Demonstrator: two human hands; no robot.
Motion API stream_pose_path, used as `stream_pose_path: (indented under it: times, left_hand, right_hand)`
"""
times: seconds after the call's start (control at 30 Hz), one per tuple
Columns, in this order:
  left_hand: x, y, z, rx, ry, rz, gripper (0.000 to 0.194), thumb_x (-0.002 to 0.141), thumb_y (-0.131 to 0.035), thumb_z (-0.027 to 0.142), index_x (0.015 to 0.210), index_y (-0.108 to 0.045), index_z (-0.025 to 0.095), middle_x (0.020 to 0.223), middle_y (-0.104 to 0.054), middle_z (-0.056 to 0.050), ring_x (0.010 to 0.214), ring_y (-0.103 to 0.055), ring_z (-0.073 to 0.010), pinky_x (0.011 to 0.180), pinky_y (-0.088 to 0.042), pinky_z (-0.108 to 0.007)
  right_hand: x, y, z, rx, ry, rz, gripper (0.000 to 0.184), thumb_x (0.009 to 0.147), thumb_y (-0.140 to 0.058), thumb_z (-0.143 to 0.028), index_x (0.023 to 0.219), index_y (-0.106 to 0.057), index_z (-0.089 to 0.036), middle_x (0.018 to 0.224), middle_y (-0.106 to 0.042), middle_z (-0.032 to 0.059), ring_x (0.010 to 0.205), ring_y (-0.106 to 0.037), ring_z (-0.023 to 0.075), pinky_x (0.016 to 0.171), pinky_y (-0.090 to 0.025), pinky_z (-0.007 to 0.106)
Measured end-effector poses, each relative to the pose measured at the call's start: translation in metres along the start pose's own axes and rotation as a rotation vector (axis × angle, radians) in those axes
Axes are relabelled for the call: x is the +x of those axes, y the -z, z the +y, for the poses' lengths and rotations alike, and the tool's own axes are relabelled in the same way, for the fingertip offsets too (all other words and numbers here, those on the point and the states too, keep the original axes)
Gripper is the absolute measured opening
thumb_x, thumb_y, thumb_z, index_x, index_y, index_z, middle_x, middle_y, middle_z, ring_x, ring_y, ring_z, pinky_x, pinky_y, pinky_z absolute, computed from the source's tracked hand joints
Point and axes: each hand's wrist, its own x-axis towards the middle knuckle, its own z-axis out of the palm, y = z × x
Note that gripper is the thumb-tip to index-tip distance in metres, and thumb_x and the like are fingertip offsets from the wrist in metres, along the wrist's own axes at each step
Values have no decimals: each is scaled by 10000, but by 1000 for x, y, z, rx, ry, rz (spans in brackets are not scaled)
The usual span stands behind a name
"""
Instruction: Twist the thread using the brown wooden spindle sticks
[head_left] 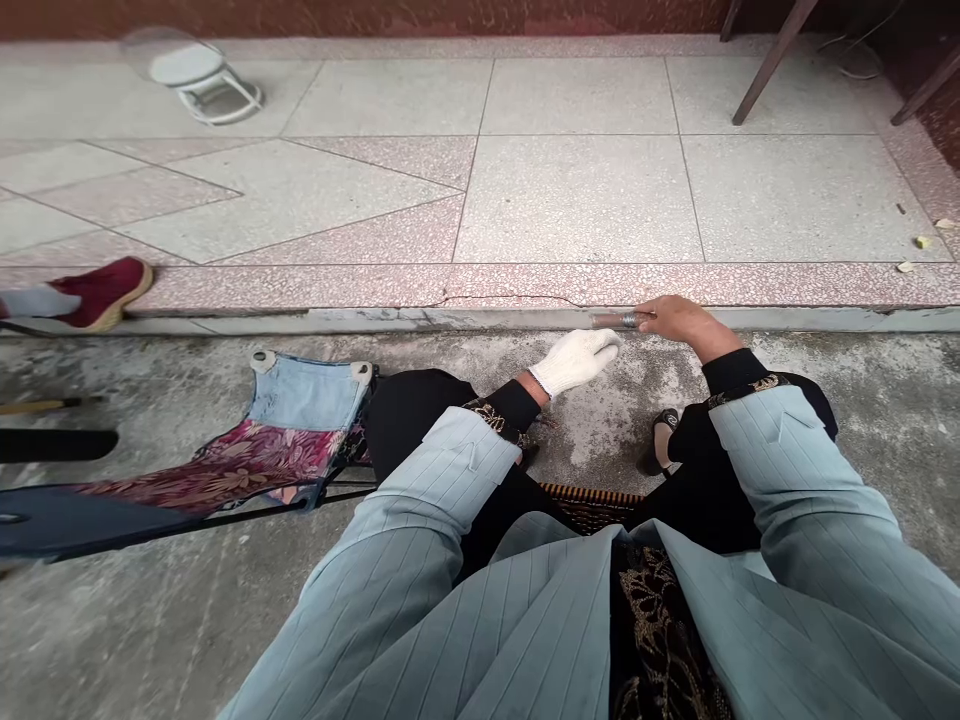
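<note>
Pale blue sleeves (409, 515) (faintly pinstriped)

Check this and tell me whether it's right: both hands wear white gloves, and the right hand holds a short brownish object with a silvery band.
Not quite: only the left hand wears a white glove. The head view shows the right hand bare; it does hold a short brownish object with a silvery band.
</note>
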Motion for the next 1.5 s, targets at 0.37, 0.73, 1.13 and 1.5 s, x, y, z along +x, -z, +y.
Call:
stream_pose_path:
  times: [0.37, 0.73, 1.13, 1.5]
  left_hand:
    - [4, 26, -9, -107, 141, 131, 291, 894, -452, 309, 963, -699, 172, 892, -711, -44, 824, -631, -186, 735, -443, -275]
    - [2, 14, -13, -837, 234, -53, 230, 904, -536, 348, 905, -655, 151, 580, -472, 21, 480, -397, -68, 459, -334, -189]
    - [-3, 9, 4, -142, -15, -27, 315, 952, -417, 333, 1049, -684, 196, 928, -703, -23, 800, -622, -167, 721, -431, -273]
    - [-4, 34, -6, 298, 7, -40, 338, 966, -409, 364, 1101, -687, 228, 962, -729, -49, 866, -658, -216, 712, -420, -285]
  right_hand:
    - [-7, -2, -2, 338, 348, -583, 530, 749, -748, -365, 1268, -711, -262, 800, -711, 3, 600, -535, 113, 618, -433, 257]
    - [-35, 25, 3, 1011, 437, -323, 632, 752, -793, -333, 1338, -635, -157, 697, -608, -25, 570, -483, 79, 564, -438, 229]
    - [1, 0, 8, 568, 18, 117, 565, 800, -753, -352, 1329, -663, -175, 843, -706, 67, 685, -610, 162, 703, -506, 317]
    - [-10, 2, 2, 254, 331, -530, 431, 767, -758, -344, 1190, -754, -263, 797, -721, 3, 649, -563, 132, 673, -437, 267]
